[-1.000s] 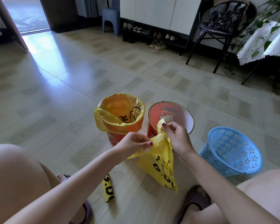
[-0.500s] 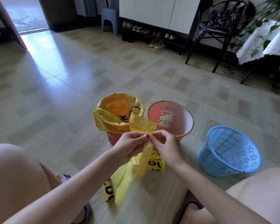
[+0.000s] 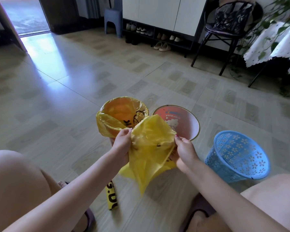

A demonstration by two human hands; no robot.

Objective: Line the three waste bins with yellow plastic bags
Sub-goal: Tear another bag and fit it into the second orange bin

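Your left hand (image 3: pixel 122 144) and right hand (image 3: pixel 184 153) each pinch an edge of the yellow bag (image 3: pixel 151 148), stretched between them in front of the unlined red bin (image 3: pixel 189 124), beside 1 lined bin (image 3: pixel 107 124) and 1 blue bin (image 3: pixel 238 156).

Your left hand (image 3: pixel 122 144) and right hand (image 3: pixel 184 151) are both bare, with no rings, watch or bracelets showing at the wrists. Your fingernails are painted a dark red-purple; you can see it on the tips nearest the far side of each hand. Your forearms are uncovered up to the near edge of the view, so no sleeve appears. Both knees and thighs are bare too. On your feet you wear dark purplish slippers: the left slipper (image 3: pixel 90 220) is open at the toes, the right slipper (image 3: pixel 197 210) has a broad strap
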